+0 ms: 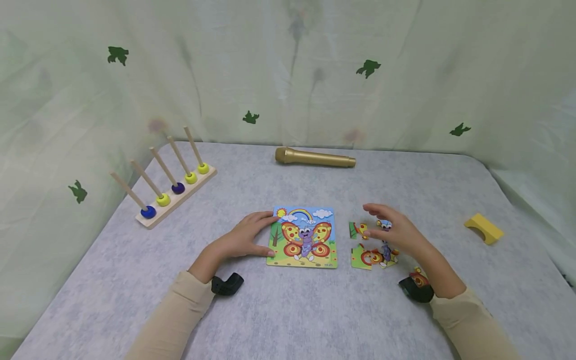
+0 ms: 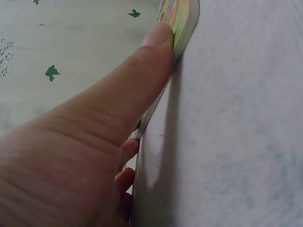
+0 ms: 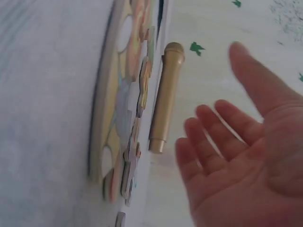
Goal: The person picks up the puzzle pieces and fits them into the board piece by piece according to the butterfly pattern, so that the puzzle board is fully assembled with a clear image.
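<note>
A square butterfly puzzle board (image 1: 306,240) lies flat on the table in front of me. My left hand (image 1: 245,235) rests at its left side, thumb on the lower left corner and fingers by the upper left edge. In the left wrist view the thumb (image 2: 142,71) presses on the board's rim. To the right of the board lie several loose puzzle pieces (image 1: 361,257) with parts of a butterfly printed on them. My right hand (image 1: 396,232) hovers over these pieces, fingers spread and holding nothing. Part of the pieces is hidden beneath it.
A gold toy microphone (image 1: 315,157) lies at the back of the table. On the left stands a wooden peg rack (image 1: 175,195) with blue, purple and yellow beads. A yellow arch block (image 1: 484,228) sits at the right. Another puzzle piece (image 1: 418,276) lies by the right wrist.
</note>
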`<control>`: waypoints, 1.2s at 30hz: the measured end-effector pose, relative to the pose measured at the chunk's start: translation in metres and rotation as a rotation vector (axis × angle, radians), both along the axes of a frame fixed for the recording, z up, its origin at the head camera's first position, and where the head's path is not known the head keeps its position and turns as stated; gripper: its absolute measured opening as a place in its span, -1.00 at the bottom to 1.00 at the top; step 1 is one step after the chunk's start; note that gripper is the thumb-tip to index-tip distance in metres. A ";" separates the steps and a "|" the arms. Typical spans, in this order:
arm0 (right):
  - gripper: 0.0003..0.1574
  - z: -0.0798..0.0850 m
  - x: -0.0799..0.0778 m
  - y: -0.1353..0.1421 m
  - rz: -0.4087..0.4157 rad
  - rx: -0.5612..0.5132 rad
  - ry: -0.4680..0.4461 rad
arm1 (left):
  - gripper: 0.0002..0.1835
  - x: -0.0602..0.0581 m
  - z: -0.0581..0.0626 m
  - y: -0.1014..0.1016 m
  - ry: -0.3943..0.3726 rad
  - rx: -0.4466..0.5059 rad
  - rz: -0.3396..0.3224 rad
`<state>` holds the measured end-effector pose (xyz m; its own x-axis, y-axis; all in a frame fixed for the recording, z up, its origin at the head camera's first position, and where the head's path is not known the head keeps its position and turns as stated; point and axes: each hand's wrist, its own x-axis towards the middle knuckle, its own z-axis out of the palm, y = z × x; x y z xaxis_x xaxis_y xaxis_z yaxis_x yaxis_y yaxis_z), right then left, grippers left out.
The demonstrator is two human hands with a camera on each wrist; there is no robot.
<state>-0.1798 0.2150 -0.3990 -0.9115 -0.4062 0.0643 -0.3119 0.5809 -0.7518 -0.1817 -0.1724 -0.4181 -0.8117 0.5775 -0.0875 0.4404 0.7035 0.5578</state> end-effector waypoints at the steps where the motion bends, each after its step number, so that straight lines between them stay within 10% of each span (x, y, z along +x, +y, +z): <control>1: -0.21 -0.003 -0.001 0.001 -0.001 0.008 -0.007 | -0.04 0.000 0.000 0.000 0.001 -0.003 0.000; 17: -0.33 -0.026 -0.006 0.006 0.049 0.112 -0.010 | -0.03 0.001 -0.002 -0.001 0.010 0.001 0.004; 36: -0.41 -0.005 0.000 -0.010 0.072 0.057 0.154 | -0.02 -0.001 -0.004 -0.001 0.025 -0.007 0.010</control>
<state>-0.1797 0.2046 -0.4036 -0.8611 -0.4769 0.1763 -0.4634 0.5934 -0.6581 -0.1822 -0.1737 -0.4225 -0.8193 0.5690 -0.0713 0.4471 0.7117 0.5418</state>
